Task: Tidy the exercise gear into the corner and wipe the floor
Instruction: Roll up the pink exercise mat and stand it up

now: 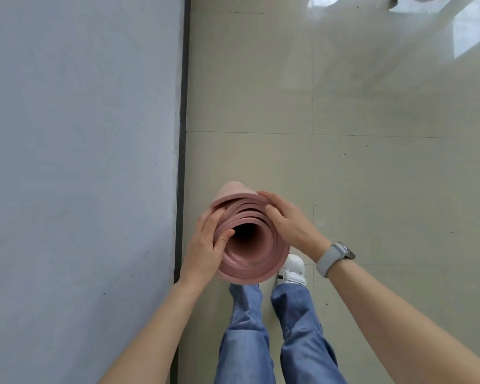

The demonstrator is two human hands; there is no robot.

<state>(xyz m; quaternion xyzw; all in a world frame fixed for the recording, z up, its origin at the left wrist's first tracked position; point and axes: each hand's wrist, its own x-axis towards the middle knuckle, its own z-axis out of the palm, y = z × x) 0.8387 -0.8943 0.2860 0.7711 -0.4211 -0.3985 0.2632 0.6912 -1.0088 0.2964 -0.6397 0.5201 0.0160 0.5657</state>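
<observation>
A pink exercise mat (254, 253), rolled into a loose spiral, is standing on end just beside the dark baseboard (181, 151) at the foot of the grey wall (78, 162). We are looking straight down its hollow core, with the outer flap lifting a little at the far side of the roll.

The left hand (205, 248) is gripping the roll's near-wall side, its thumb hooking over the rim into the coiled layers while the fingers are curling round the outside. The right hand (286, 220) is lying against the opposite side with fingers mostly straight, pressing flat on the top edge and outer layer rather than closing around it. A grey-strapped watch (333, 257) is sitting on the right wrist.

Below the roll, the person's legs in blue jeans (275, 333) are showing, and one white shoe (293, 270) is peeking out just beside the mat's base. The floor (372, 176) of pale glossy tiles is stretching away to the right, catching window reflections at the far corner, with a few small dark specks scattered across it.
</observation>
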